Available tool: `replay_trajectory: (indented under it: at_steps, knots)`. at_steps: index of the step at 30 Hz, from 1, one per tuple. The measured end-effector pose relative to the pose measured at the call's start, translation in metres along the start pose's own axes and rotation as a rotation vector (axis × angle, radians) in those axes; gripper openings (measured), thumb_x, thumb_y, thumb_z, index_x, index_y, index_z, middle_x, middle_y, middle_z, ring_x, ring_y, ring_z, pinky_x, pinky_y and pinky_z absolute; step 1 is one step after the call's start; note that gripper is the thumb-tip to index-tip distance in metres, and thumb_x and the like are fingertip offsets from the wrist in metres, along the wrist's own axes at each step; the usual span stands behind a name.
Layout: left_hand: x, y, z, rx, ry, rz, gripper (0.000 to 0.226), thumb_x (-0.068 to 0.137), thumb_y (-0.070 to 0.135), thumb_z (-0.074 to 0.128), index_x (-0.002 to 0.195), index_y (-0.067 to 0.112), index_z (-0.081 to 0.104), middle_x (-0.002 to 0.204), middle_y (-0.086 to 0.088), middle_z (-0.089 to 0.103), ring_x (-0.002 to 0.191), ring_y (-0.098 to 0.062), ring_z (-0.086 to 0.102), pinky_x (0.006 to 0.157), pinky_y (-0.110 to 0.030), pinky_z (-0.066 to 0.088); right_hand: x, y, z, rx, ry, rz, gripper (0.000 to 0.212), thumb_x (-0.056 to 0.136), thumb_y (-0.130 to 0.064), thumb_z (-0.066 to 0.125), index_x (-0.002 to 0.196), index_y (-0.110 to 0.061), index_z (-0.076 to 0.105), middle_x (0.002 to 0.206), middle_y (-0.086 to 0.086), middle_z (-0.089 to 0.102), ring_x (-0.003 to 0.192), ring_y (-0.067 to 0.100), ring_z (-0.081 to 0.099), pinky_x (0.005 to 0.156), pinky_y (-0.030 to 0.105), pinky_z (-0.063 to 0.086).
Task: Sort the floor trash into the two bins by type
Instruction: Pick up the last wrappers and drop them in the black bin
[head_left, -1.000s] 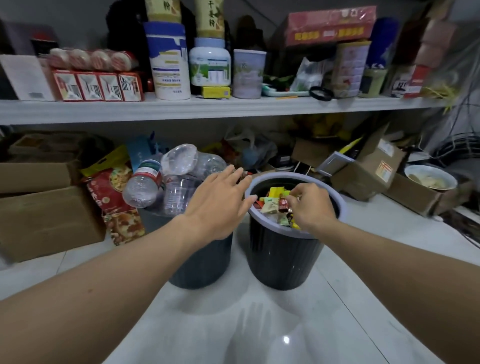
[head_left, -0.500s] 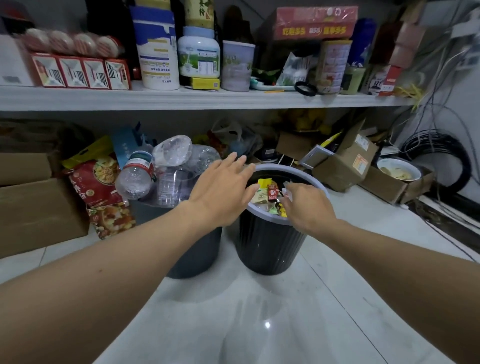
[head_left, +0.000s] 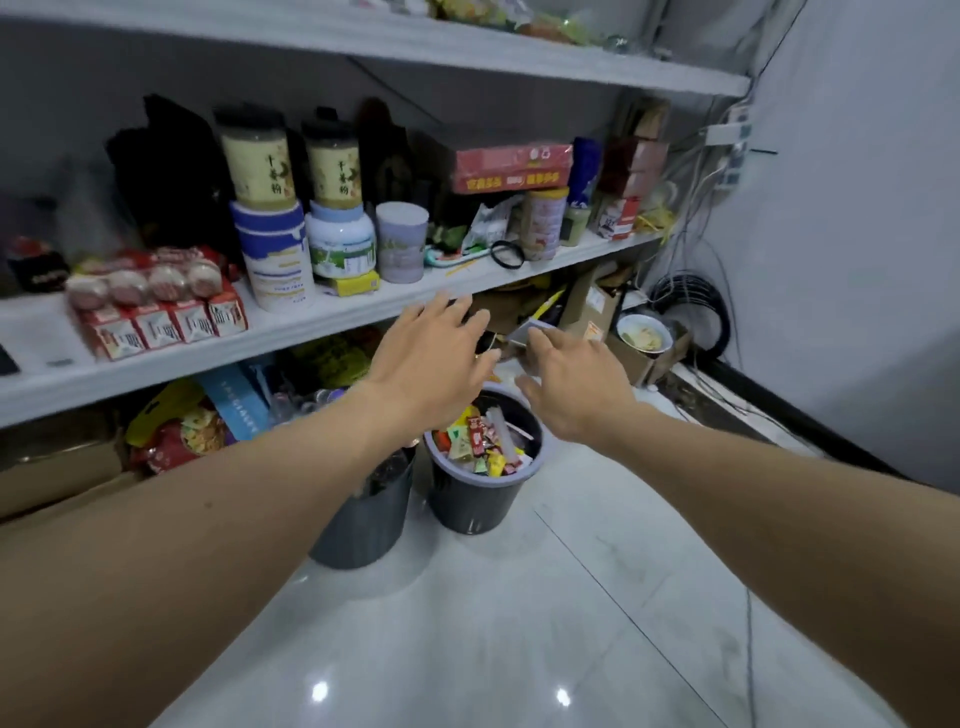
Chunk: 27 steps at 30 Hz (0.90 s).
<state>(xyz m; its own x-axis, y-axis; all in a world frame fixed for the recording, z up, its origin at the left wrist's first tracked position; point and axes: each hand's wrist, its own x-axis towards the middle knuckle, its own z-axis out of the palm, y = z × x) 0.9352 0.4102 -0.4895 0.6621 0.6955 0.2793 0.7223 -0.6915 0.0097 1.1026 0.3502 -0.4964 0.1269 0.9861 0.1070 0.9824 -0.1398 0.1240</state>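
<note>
Left hand (head_left: 431, 358), right hand (head_left: 571, 387): fingers spread, empty. Forearm (head_left: 218, 519) hides the dark bin (head_left: 358, 530) mouth, 9 o'clock of wrapper bin (head_left: 470, 506).

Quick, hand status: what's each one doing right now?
Left hand: open, fingers spread, holding nothing.
Right hand: open, fingers relaxed, holding nothing.

Glossy pale tiled floor (head_left: 519, 623), white shelf (head_left: 291, 332), grey wall (head_left: 857, 234)

Below the hands (head_left: 498, 364), two dark grey ribbed bins (head_left: 470, 499) stand on glossy white floor tiles (head_left: 519, 623), the right one holding red, yellow and green wrappers (head_left: 480, 441).
</note>
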Motion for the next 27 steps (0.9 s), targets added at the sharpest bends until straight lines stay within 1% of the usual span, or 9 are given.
replay_trajectory:
  at_steps: [3, 6, 9, 11, 13, 16, 19, 22, 27]
  knots:
    - [0.0, 0.001, -0.08, -0.016, 0.02, 0.066, 0.056, 0.101, 0.048, 0.028, 0.146, 0.015, 0.033, 0.154, -0.009, 0.032, 0.144, -0.027, 0.021, 0.114, -0.044, 0.025, -0.016, -0.007, -0.08, -0.011, -0.012, 0.058, 0.059, 0.099, -0.043, 0.039, 0.147, -0.011, 0.028, 0.143, 0.01, 0.043, 0.128, 0.034, 0.042, 0.104, 0.044, 0.033]
    - [-0.01, -0.001, -0.157, -0.024, 0.052, 0.098, 0.055, 0.101, 0.047, 0.031, 0.146, 0.016, 0.035, 0.155, -0.01, 0.031, 0.144, -0.027, 0.022, 0.115, -0.044, 0.024, -0.039, -0.022, -0.155, 0.007, 0.013, 0.13, 0.058, 0.099, -0.042, 0.038, 0.147, -0.01, 0.028, 0.146, 0.013, 0.042, 0.131, 0.034, 0.041, 0.105, 0.045, 0.033]
    - [-0.038, 0.001, -0.225, -0.025, 0.059, 0.133, 0.056, 0.101, 0.046, 0.031, 0.148, 0.015, 0.033, 0.156, -0.01, 0.029, 0.145, -0.026, 0.021, 0.115, -0.043, 0.023, -0.076, -0.044, -0.216, 0.019, 0.024, 0.174, 0.056, 0.1, -0.04, 0.037, 0.146, -0.009, 0.03, 0.142, 0.013, 0.046, 0.128, 0.035, 0.044, 0.102, 0.044, 0.035]
    - [-0.061, 0.003, -0.266, -0.055, 0.062, 0.163, 0.056, 0.101, 0.045, 0.031, 0.147, 0.014, 0.035, 0.155, -0.01, 0.031, 0.144, -0.027, 0.023, 0.113, -0.043, 0.025, -0.103, -0.063, -0.253, 0.039, 0.028, 0.201, 0.056, 0.098, -0.043, 0.039, 0.144, -0.01, 0.033, 0.137, 0.011, 0.05, 0.125, 0.035, 0.046, 0.1, 0.044, 0.037]
    - [-0.087, 0.007, -0.303, -0.081, 0.053, 0.206, 0.055, 0.101, 0.045, 0.033, 0.146, 0.014, 0.037, 0.153, -0.01, 0.033, 0.143, -0.028, 0.025, 0.112, -0.044, 0.026, -0.13, -0.082, -0.284, 0.042, 0.034, 0.222, 0.055, 0.097, -0.044, 0.04, 0.141, -0.011, 0.038, 0.13, 0.01, 0.054, 0.12, 0.034, 0.049, 0.095, 0.045, 0.04]
    - [-0.115, 0.013, -0.355, -0.104, 0.068, 0.271, 0.054, 0.101, 0.044, 0.034, 0.145, 0.014, 0.038, 0.154, -0.01, 0.032, 0.144, -0.029, 0.024, 0.115, -0.043, 0.022, -0.164, -0.105, -0.329, 0.046, 0.037, 0.252, 0.055, 0.097, -0.043, 0.039, 0.141, -0.011, 0.038, 0.127, 0.009, 0.055, 0.12, 0.033, 0.049, 0.095, 0.045, 0.04]
    - [-0.133, 0.022, -0.4, -0.106, 0.083, 0.299, 0.055, 0.101, 0.045, 0.034, 0.146, 0.014, 0.037, 0.154, -0.01, 0.031, 0.144, -0.027, 0.022, 0.115, -0.042, 0.021, -0.194, -0.116, -0.366, 0.053, 0.035, 0.267, 0.052, 0.096, -0.041, 0.041, 0.14, -0.013, 0.039, 0.127, 0.009, 0.054, 0.122, 0.031, 0.047, 0.097, 0.046, 0.038]
    - [-0.145, 0.029, -0.435, -0.094, 0.083, 0.312, 0.055, 0.1, 0.046, 0.034, 0.146, 0.015, 0.037, 0.154, -0.008, 0.033, 0.144, -0.027, 0.023, 0.115, -0.043, 0.023, -0.222, -0.119, -0.398, 0.032, 0.024, 0.282, 0.045, 0.096, -0.041, 0.042, 0.132, -0.013, 0.045, 0.128, 0.009, 0.054, 0.122, 0.031, 0.048, 0.099, 0.046, 0.039]
    - [-0.169, 0.041, -0.482, -0.092, 0.084, 0.302, 0.055, 0.1, 0.046, 0.035, 0.144, 0.014, 0.039, 0.152, -0.011, 0.035, 0.143, -0.027, 0.026, 0.114, -0.044, 0.024, -0.265, -0.115, -0.443, 0.013, 0.046, 0.319, 0.048, 0.096, -0.042, 0.042, 0.134, -0.012, 0.043, 0.132, 0.009, 0.053, 0.123, 0.032, 0.048, 0.1, 0.045, 0.039]
